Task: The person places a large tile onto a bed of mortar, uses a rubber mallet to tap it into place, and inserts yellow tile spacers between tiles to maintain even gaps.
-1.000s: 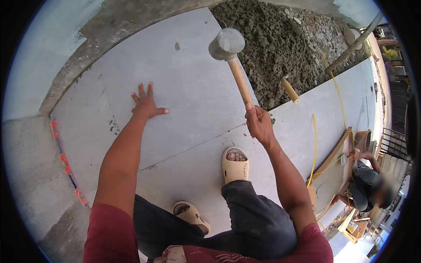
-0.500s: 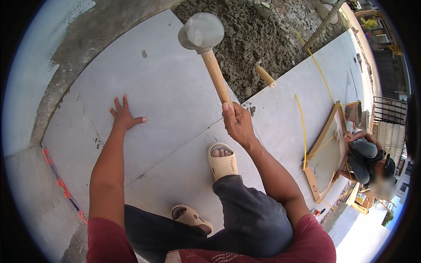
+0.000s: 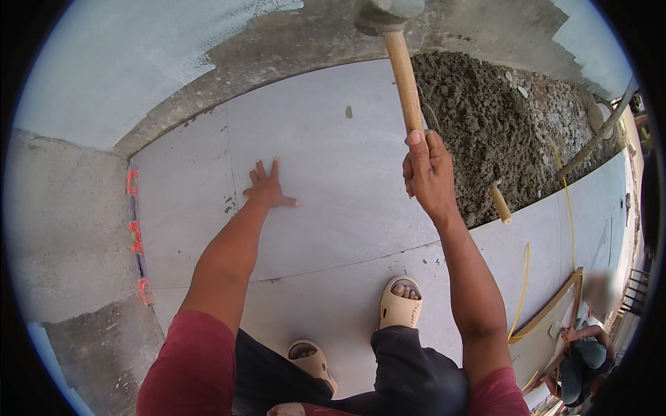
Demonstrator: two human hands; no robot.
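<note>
My right hand [image 3: 429,170] is closed round the wooden handle of a rubber mallet [image 3: 404,76], whose grey head is raised and partly cut off by the top of the view. Spread flat with fingers apart, my left hand [image 3: 266,188] rests on a large grey floor tile [image 3: 312,149]. Right of that tile lies a bed of wet, lumpy mortar [image 3: 472,125]. A trowel's wooden handle [image 3: 500,204] sticks out at the mortar's near edge; its blade is hidden.
A red spirit level [image 3: 136,236] lies along the left wall. Partly painted walls [image 3: 277,38] border the far side. Yellow string [image 3: 522,291] crosses the tiles at right. Another person [image 3: 590,353] crouches by a wood-framed panel [image 3: 538,343]. A pole [image 3: 603,128] slants over the rubble.
My view has swung to the right and the scene has shifted in it. The mallet stays in my right hand, its head now higher in view. My left hand remains flat on the tile.
</note>
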